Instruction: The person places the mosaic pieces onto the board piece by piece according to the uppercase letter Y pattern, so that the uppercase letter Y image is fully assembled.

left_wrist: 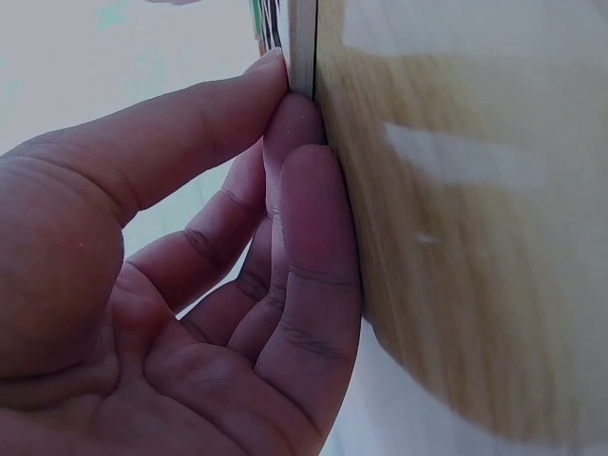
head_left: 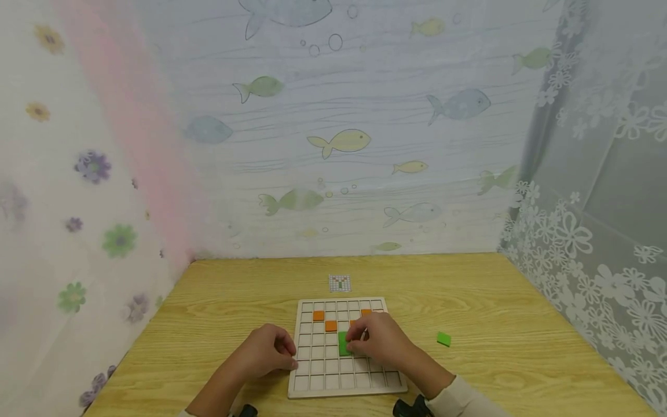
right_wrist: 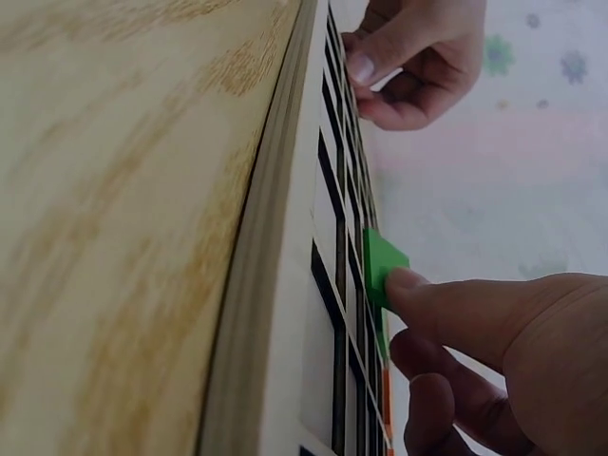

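A pale wooden board (head_left: pixel 316 382) with a square grid lies flat on the table. My left hand (head_left: pixel 268 351) pinches its left edge; in the left wrist view the thumb rests on the board's rim (left_wrist: pixel 302 43) with fingertips against the side. Over the middle of the grid, my right hand (head_left: pixel 384 343) pinches a green square tile (right_wrist: pixel 382 266) between thumb and fingers, tilted against the board's surface. Green also shows on the grid (head_left: pixel 343 344) beside those fingertips. Orange tiles (head_left: pixel 318 315) sit in several upper squares, one partly hidden by the right hand.
A small printed pattern card (head_left: pixel 340 283) lies behind the board. One loose green tile (head_left: pixel 443 339) is on the wooden table (head_left: pixel 234 295) to the right. Fish-patterned curtain (head_left: pixel 339 174) hangs at the back, with more hangings left and right.
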{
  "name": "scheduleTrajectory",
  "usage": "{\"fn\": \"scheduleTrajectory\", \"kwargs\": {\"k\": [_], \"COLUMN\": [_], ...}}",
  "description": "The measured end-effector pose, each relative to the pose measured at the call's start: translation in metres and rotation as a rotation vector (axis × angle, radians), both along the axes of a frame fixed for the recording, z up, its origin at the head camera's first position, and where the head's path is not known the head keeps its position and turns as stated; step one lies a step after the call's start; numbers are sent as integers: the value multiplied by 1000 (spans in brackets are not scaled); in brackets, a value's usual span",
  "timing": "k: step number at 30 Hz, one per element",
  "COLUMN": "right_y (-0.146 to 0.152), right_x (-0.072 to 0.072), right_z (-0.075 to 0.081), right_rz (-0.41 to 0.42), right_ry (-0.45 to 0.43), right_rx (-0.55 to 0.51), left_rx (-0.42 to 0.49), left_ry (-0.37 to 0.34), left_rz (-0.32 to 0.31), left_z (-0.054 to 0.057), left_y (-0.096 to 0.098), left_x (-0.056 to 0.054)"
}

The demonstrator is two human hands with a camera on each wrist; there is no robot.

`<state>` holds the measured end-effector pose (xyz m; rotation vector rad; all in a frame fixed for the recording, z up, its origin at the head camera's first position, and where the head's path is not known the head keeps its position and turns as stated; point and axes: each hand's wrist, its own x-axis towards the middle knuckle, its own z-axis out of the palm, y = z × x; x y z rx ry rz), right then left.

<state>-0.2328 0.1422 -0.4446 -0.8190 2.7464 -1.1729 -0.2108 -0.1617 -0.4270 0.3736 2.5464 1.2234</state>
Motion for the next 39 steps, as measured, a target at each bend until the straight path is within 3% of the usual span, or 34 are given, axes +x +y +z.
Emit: {"fn": "scheduleTrajectory", "kwargs": {"k": [11, 39], "right_y": [0, -3], "right_x": [1, 3], "right_z": [-1, 0], "right_rz": [8, 47], "right_ry": [0, 30], "right_rx": [17, 76], "left_rx": [-11, 9], "left_ry": [-1, -19], "left_rz": [23, 15], "left_z": [3, 3], "left_y": [1, 0], "left_x": [2, 3]}}
